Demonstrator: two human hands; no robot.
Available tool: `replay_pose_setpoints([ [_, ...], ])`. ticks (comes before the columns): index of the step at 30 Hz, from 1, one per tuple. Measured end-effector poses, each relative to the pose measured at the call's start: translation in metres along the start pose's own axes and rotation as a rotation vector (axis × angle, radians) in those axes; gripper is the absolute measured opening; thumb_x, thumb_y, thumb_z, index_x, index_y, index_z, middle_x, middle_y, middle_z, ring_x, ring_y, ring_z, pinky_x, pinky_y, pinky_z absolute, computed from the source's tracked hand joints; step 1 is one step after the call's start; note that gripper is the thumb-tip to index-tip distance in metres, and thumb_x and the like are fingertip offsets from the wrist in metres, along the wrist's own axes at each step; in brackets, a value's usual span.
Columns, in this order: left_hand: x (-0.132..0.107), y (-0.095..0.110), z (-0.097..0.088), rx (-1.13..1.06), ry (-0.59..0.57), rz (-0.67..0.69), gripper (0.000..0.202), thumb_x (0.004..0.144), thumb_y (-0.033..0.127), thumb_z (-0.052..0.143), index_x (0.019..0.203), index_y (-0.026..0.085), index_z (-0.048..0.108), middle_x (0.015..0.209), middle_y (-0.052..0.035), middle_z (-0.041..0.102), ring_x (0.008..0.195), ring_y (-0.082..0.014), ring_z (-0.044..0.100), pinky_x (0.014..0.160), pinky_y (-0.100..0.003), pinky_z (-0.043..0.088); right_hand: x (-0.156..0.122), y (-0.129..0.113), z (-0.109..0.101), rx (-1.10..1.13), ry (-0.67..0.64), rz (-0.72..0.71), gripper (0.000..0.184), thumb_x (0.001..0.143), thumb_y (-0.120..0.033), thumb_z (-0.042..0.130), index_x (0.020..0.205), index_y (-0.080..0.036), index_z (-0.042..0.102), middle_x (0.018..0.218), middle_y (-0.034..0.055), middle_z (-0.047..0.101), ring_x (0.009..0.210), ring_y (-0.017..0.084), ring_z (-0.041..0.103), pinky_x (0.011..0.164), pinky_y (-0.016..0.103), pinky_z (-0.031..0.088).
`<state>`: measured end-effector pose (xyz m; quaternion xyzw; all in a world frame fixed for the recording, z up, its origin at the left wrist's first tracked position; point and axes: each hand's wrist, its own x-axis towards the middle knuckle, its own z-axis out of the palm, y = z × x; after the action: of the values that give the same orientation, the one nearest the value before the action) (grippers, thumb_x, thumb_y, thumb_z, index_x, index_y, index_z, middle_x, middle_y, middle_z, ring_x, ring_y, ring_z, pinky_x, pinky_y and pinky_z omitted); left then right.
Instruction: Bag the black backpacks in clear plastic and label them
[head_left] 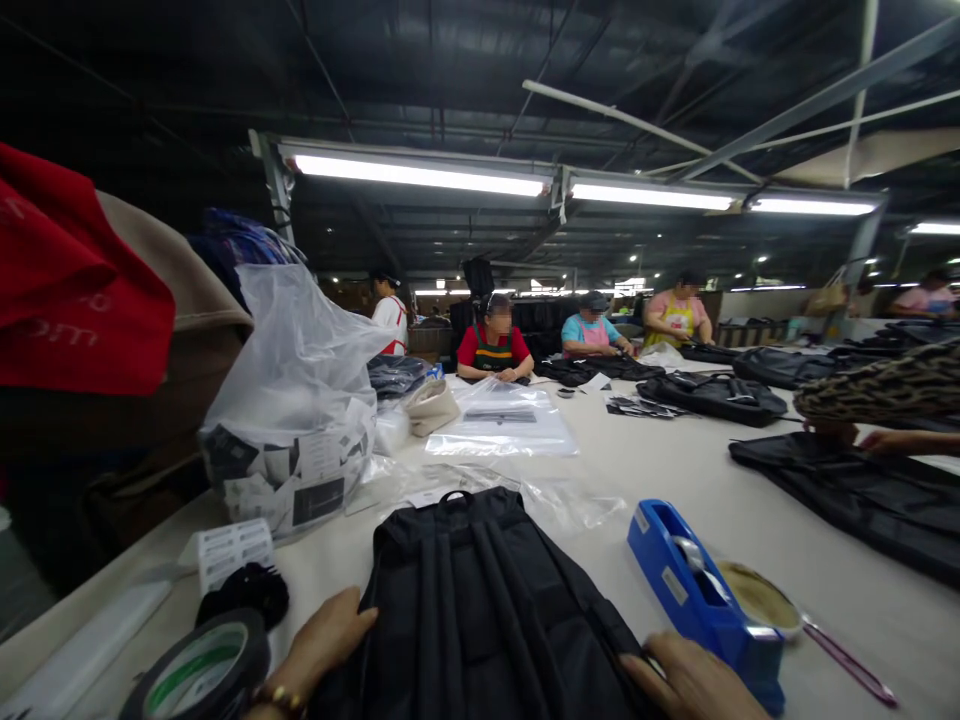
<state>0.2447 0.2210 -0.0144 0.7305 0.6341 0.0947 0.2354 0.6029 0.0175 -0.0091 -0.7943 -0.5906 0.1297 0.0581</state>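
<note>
A black backpack point(465, 620) lies flat before me on the pale table, its shoulder straps facing up and its top loop pointing away. At its left edge, my left hand point(326, 635) is closed on the fabric, the fingertips partly hidden by the bag. My right hand point(690, 675) grips the opposite edge low down, with the thumb on top and the other fingers mostly out of sight. A blue tape dispenser point(686, 580) stands just beyond my right hand. Left of my left hand lies a large roll of tape point(206, 665).
A clear bag of printed labels point(296, 440) stands at the left, near a label roll point(234, 552) and black cord bundle point(244, 595). Clear plastic bags point(502, 420) lie ahead. Pink-handled scissors or snips point(847, 660) rest at right. A co-worker's hands touch another black bag point(847, 485).
</note>
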Motion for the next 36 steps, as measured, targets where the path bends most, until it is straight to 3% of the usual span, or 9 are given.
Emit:
replay_pose_setpoints([
  [2,0.015,0.019,0.003,0.062,0.098,0.013,0.046,0.079,0.032,0.038,0.113,0.005,0.054,0.116,-0.0196,0.058,0.118,-0.0312,0.048,0.100,-0.040,0.034,0.040,0.000,-0.014,-0.121,0.233,-0.106,0.036,0.086,-0.027,0.041,0.112,-0.013,0.061,0.113,0.0158,0.062,0.103,0.027,0.061,0.087,0.038,0.049],
  [4,0.034,0.039,0.010,0.096,0.174,0.012,0.054,0.084,0.035,0.032,0.129,0.006,0.040,0.131,-0.0183,0.047,0.127,-0.0299,0.038,0.104,-0.041,0.030,0.089,-0.001,-0.017,-0.241,0.491,-0.243,0.048,0.079,-0.011,0.046,0.126,-0.012,0.052,0.124,0.0164,0.056,0.113,0.027,0.055,0.092,0.038,0.047],
  [7,0.066,0.058,0.020,0.123,0.228,-0.035,0.064,0.085,0.044,0.031,0.136,0.005,0.028,0.141,-0.0206,0.034,0.132,-0.0328,0.028,0.103,-0.045,0.030,0.157,-0.007,-0.012,-0.351,0.661,-0.424,0.067,0.070,0.006,0.042,0.133,-0.017,0.044,0.134,0.0146,0.049,0.124,0.029,0.044,0.100,0.048,0.039],
  [11,0.105,0.050,0.038,0.131,0.223,-0.102,0.072,0.082,0.051,0.039,0.137,0.005,0.029,0.134,-0.0223,0.042,0.128,-0.0345,0.035,0.101,-0.047,0.034,0.218,-0.027,-0.016,-0.194,0.473,-0.433,0.058,0.078,0.003,0.046,0.128,-0.027,0.050,0.140,0.0073,0.042,0.132,0.026,0.033,0.109,0.051,0.023],
  [15,0.122,0.025,0.062,0.194,0.299,0.081,0.051,0.081,0.047,0.044,0.127,0.025,0.046,0.132,-0.0122,0.046,0.122,-0.0336,0.042,0.095,-0.049,0.040,0.277,-0.038,-0.043,-0.061,0.375,-0.260,0.017,0.089,-0.019,0.051,0.097,-0.022,0.066,0.106,0.0056,0.066,0.107,0.020,0.057,0.096,0.039,0.041],
  [20,0.128,0.024,0.075,0.168,0.429,0.117,0.048,0.083,0.042,0.041,0.127,0.026,0.047,0.124,-0.0108,0.053,0.118,-0.0317,0.044,0.093,-0.047,0.043,0.346,-0.015,-0.074,0.068,0.354,0.068,0.025,0.090,-0.036,0.051,0.102,-0.016,0.059,0.102,0.0047,0.062,0.087,0.015,0.060,0.078,0.035,0.051],
  [30,0.139,0.005,0.075,0.437,0.311,0.287,0.052,0.077,0.008,0.044,0.114,0.040,0.060,0.137,0.0038,0.045,0.124,-0.0281,0.040,0.102,-0.045,0.037,0.350,0.054,-0.079,0.106,0.440,0.387,0.024,0.091,-0.038,0.049,0.101,-0.018,0.059,0.100,0.0044,0.061,0.083,0.014,0.059,0.073,0.031,0.051],
  [33,0.134,0.016,0.069,0.501,0.288,0.253,0.054,0.077,0.006,0.045,0.115,0.041,0.059,0.137,0.0025,0.046,0.122,-0.0276,0.043,0.100,-0.044,0.039,0.346,0.057,-0.082,0.032,0.459,0.331,0.024,0.092,-0.034,0.047,0.102,-0.016,0.059,0.096,0.0075,0.062,0.084,0.017,0.061,0.074,0.035,0.051],
  [36,0.127,0.030,0.063,0.579,0.264,0.209,0.061,0.074,-0.002,0.042,0.114,0.041,0.060,0.139,0.0020,0.044,0.124,-0.0276,0.042,0.099,-0.042,0.039,0.329,0.052,-0.076,-0.070,0.497,0.125,0.033,0.088,-0.012,0.045,0.120,-0.013,0.052,0.116,0.0177,0.057,0.111,0.027,0.053,0.091,0.048,0.042],
])
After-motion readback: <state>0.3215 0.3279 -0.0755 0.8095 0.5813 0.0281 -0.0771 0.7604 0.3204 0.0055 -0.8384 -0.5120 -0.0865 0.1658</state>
